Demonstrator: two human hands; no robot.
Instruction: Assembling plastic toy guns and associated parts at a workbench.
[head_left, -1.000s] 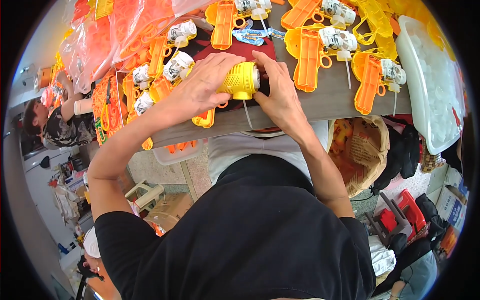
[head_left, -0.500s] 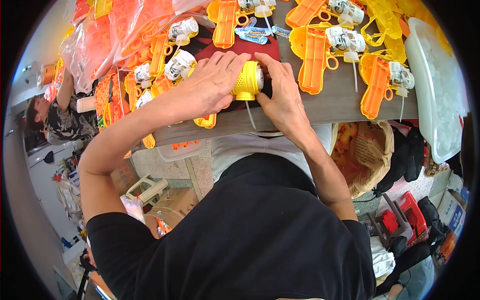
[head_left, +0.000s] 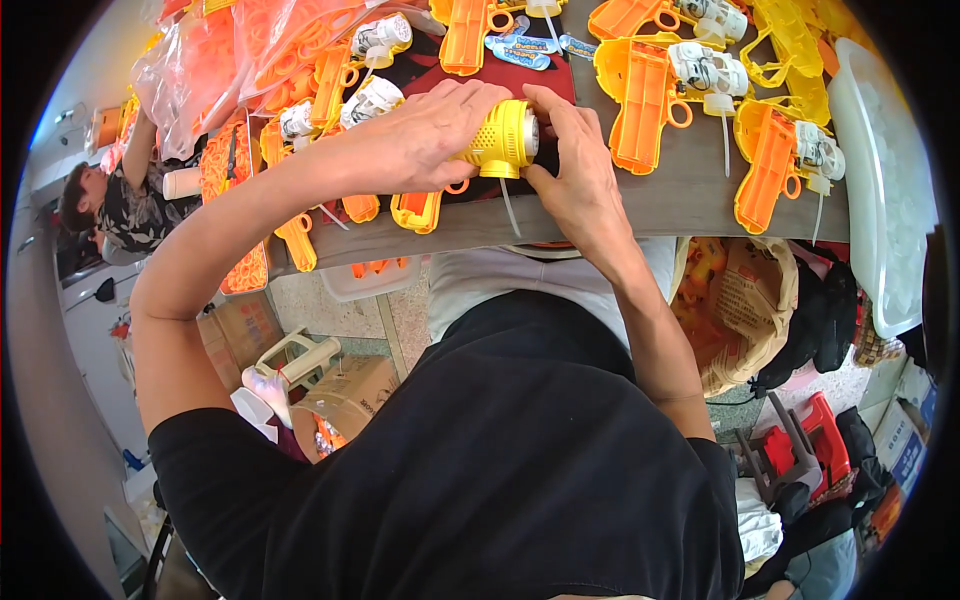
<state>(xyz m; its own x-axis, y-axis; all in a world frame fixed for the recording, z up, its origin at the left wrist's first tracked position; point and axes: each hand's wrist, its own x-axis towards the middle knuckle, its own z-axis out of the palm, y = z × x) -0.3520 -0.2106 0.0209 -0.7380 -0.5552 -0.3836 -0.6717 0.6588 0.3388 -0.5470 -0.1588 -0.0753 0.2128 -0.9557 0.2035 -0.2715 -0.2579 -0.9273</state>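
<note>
My left hand [head_left: 435, 130] wraps round a yellow toy bubble gun [head_left: 498, 142] just above the table's near edge. The gun's perforated round casing points right, and a thin clear tube dangles from its underside. My right hand [head_left: 580, 165] is curled about the front end, thumb low and fingers above. My left hand hides the gun's rear part. Open orange-and-yellow gun halves [head_left: 640, 115] with white motor units [head_left: 708, 70] and hanging tubes lie to the right. More gun halves [head_left: 415, 210] lie under and beside my left forearm.
A translucent tub [head_left: 885, 190] of clear parts stands at the right. Plastic bags of orange parts [head_left: 270, 60] and a box of orange rings [head_left: 240, 190] are at the left. Blue stickers [head_left: 522, 50] lie beyond my hands. A paper sack [head_left: 760, 310] stands below the table. Another person [head_left: 130, 205] works at left.
The view has shifted slightly, moving the tabletop things a little to the right in the picture. Both hands keep their places on the toy bubble gun, which looks slightly turned.
</note>
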